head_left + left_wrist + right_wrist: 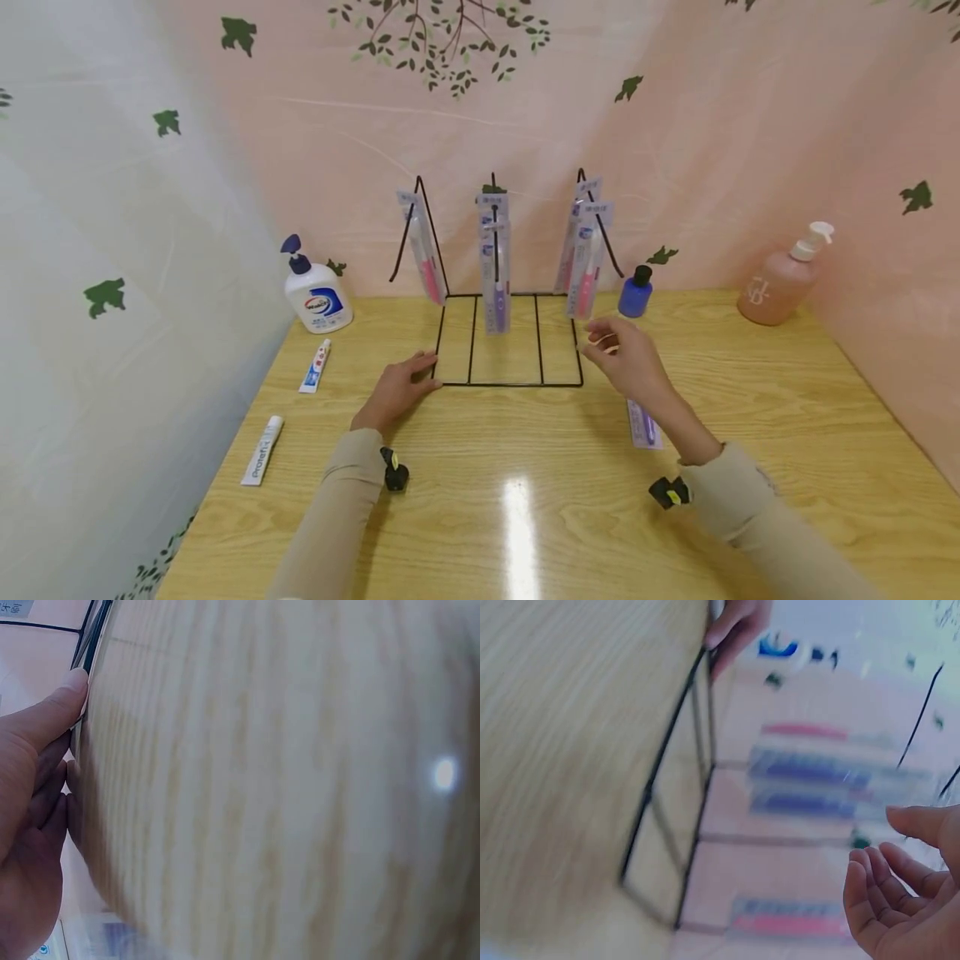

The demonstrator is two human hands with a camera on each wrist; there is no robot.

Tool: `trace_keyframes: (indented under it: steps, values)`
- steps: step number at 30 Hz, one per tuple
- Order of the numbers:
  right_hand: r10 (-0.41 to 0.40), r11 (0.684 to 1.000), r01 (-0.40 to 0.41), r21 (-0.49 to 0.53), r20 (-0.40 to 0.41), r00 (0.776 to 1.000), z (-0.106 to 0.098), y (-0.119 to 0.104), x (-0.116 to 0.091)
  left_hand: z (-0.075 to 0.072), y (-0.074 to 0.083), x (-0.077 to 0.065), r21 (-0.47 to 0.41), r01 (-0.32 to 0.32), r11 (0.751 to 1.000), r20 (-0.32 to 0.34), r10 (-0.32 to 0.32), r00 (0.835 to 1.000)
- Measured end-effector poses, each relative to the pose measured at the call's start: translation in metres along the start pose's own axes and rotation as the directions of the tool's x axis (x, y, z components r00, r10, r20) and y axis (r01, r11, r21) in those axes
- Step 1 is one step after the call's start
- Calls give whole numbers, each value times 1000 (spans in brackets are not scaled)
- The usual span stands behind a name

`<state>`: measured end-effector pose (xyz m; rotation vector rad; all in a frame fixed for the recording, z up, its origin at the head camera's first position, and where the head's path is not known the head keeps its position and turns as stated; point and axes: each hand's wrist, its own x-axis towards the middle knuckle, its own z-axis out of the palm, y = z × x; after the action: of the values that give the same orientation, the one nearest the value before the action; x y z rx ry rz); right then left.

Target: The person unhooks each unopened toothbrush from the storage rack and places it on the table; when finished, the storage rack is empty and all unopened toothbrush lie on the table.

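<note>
My left hand [397,387] holds the front left corner of a black wire display rack [508,385]; its thumb [64,701] lies along the wire in the left wrist view. Packaged toothbrushes hang from the rack's hooks: a pink one [424,258] on the left, purple ones [497,292] in the middle, pink ones [587,271] on the right. Just right of the rack, my right hand [628,358] is raised with fingers loosely bent and thumb apart, holding nothing. Another packaged purple toothbrush [645,427] lies on the table, partly hidden under the right forearm.
Left of the rack are a white pump bottle [318,300], a small toothpaste tube [315,367] and a white Protefix tube [262,450]. A blue bottle [635,296] and a pink pump bottle [776,287] stand at the back right. A patterned curtain hangs behind the wooden table [450,517].
</note>
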<state>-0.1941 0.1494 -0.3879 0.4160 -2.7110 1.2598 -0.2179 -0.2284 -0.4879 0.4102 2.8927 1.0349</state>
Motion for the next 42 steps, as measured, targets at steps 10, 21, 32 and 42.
trace_keyframes:
  steps: [10,21,32,42]
  values:
    - [-293,940,288,183,-1,956,51,-81,14,-3,4,-5,4,33,999,1,-33,999]
    - [-314,905,295,307,14,949,119,-124,61,0,0,-5,12,-2,1000,-22,3,1000]
    - [-92,933,176,314,-265,960,153,-147,113,1,-1,0,45,2,999,-14,-2,1000]
    - [31,941,78,329,-316,948,165,-148,138,1,1,1,56,-5,998,-19,6,1000]
